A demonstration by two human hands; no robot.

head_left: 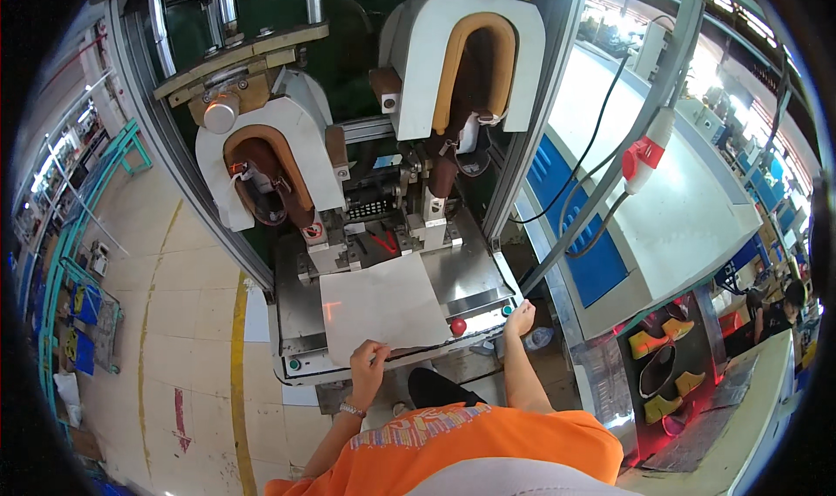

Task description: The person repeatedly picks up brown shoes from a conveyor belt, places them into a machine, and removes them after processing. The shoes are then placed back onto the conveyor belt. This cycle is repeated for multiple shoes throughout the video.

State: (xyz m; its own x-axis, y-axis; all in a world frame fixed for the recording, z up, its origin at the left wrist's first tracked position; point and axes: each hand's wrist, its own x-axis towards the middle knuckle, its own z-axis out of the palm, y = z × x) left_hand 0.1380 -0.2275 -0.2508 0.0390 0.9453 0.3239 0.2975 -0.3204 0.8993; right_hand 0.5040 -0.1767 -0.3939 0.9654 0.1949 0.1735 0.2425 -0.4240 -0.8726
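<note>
Pale tiled floor, crossed by a yellow line, runs along the left of a tall, metal-framed machine, while a long white cabinet fills the right side, with a conveyor belt of orange and yellow shoe parts below it. Facing the person in the orange shirt are two white arched housings, the left one lower than the right one, each with a brown shoe upper in its padded mouth. On the steel bed beneath lies a white sheet, slightly askew, its longer side seeming to run crosswise. It sits straight ahead of the left hand, which is the nearer one, fingers curled at its front edge; whether they pinch it, I cannot tell. Off to the sheet's right, the right hand is loosely closed at the bed's corner, just beside a green button; contact is unclear. A red-handled tool lies beyond the sheet's far edge, and a red knob stands between sheet and right hand.
</note>
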